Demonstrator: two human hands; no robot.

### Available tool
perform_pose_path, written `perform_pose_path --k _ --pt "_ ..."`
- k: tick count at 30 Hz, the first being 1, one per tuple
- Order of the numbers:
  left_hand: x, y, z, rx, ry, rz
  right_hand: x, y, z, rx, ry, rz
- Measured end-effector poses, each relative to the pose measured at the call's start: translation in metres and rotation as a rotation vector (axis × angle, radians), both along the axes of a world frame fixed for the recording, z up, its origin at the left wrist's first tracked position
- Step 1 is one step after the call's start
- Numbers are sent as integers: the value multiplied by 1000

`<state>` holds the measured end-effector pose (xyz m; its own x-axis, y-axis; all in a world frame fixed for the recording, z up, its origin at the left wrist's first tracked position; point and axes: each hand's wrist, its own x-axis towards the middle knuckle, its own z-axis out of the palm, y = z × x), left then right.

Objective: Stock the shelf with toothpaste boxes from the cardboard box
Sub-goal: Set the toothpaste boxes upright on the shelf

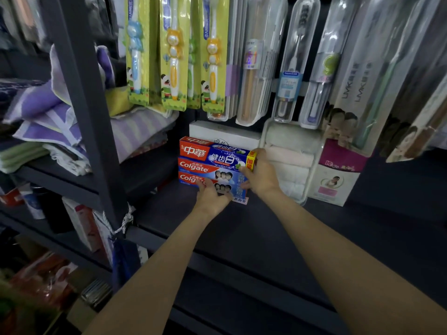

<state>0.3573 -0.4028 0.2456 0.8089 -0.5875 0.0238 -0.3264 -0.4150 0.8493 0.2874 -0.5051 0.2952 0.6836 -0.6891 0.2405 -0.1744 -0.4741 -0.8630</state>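
Note:
Three toothpaste boxes lie stacked on the dark shelf point(278, 228). The top one is a red and blue box with Chinese lettering point(212, 154). Under it lie two red and blue Colgate boxes, the upper one point(200, 168) and the lower one point(191, 179). My left hand point(212, 195) rests against the front of the lower Colgate box, its fingers spread over the face. My right hand point(261, 176) grips the right end of the stack, thumb on the front and fingers curled round the end. No cardboard box is in view.
Carded toothbrushes point(173, 52) and clear toothbrush cases point(294, 64) hang just above the stack. A white box point(222, 132) sits behind it, and a pack of white towels point(290, 163) stands to its right. Folded purple towels point(46, 122) fill the left shelf beyond a dark upright post point(89, 112).

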Motion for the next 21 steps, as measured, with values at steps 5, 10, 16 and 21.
perform_pose_path --k 5,10,16,21 --pt "20 -16 -2 62 5 -19 14 -10 2 -32 26 -60" --pt "22 -9 1 -19 10 -20 8 2 5 -78 28 -135" --pt "-71 58 -2 -446 -373 83 -70 56 -19 -142 -135 -53" --pt "-164 123 -69 -461 -493 -211 -172 114 -83 -276 -113 219"
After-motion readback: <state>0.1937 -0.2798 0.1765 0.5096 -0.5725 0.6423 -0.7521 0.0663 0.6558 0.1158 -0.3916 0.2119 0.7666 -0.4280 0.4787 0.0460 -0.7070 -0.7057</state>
